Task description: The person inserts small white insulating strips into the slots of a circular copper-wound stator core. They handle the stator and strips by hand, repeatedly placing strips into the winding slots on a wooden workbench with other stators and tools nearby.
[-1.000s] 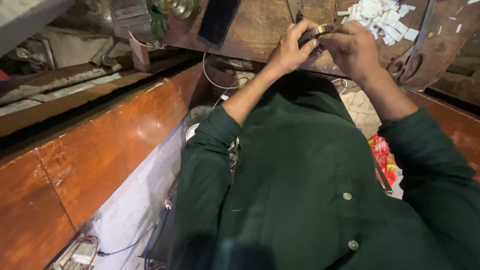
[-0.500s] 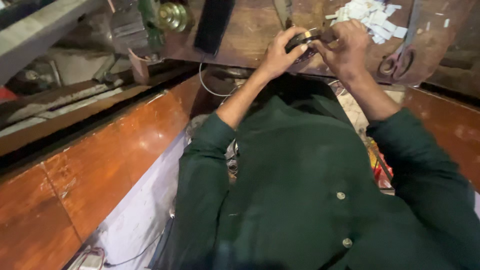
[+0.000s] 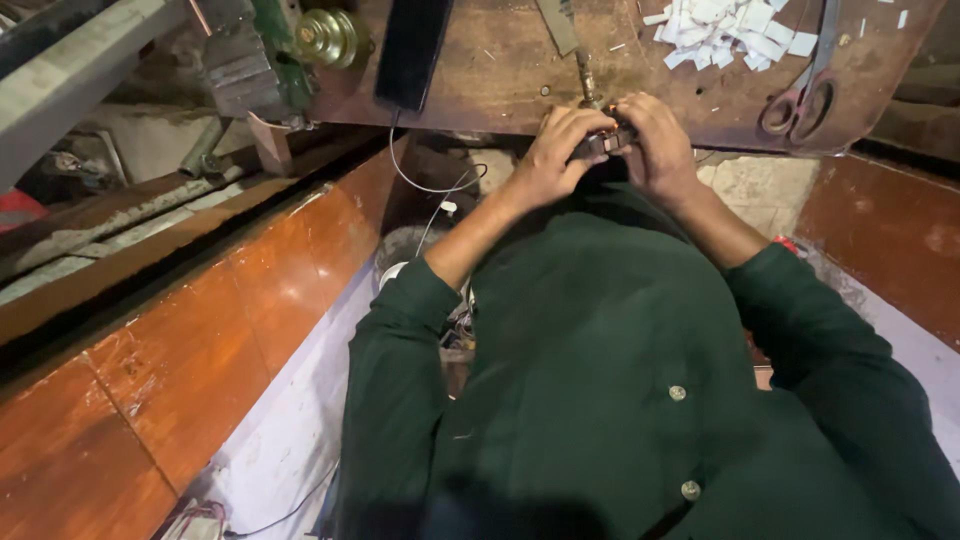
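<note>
Head view shows a small dark metal part (image 3: pixel 603 142) at about 12 o'clock from the person's chest, held at the near edge of the worn wooden table (image 3: pixel 500 70). The left hand (image 3: pixel 552 158) curls round its left side with fingers pressed on top; the right hand (image 3: pixel 655 150) closes on its right side, so both grips are pinched on the same piece. Most of it is hidden under the fingers, with only a copper-coloured glint showing, so its exact shape cannot be told. It looks rigid, compact and light enough for fingertips, probably with fine parts that would bend if squeezed hard; the safest hold seems to be on its outer sides, as now.

At 12 o'clock just beyond it a thin metal rod (image 3: pixel 585 75) lies on the table. At 1 o'clock sits a heap of white paper scraps (image 3: pixel 725 25), and at 2 o'clock a pair of scissors (image 3: pixel 800 95). At 11 o'clock a long black flat object (image 3: pixel 412 50) rests, with a white wire (image 3: pixel 430 185) hanging below it. Farther toward 10 o'clock stands a brass-coloured knob (image 3: pixel 325 35).
</note>
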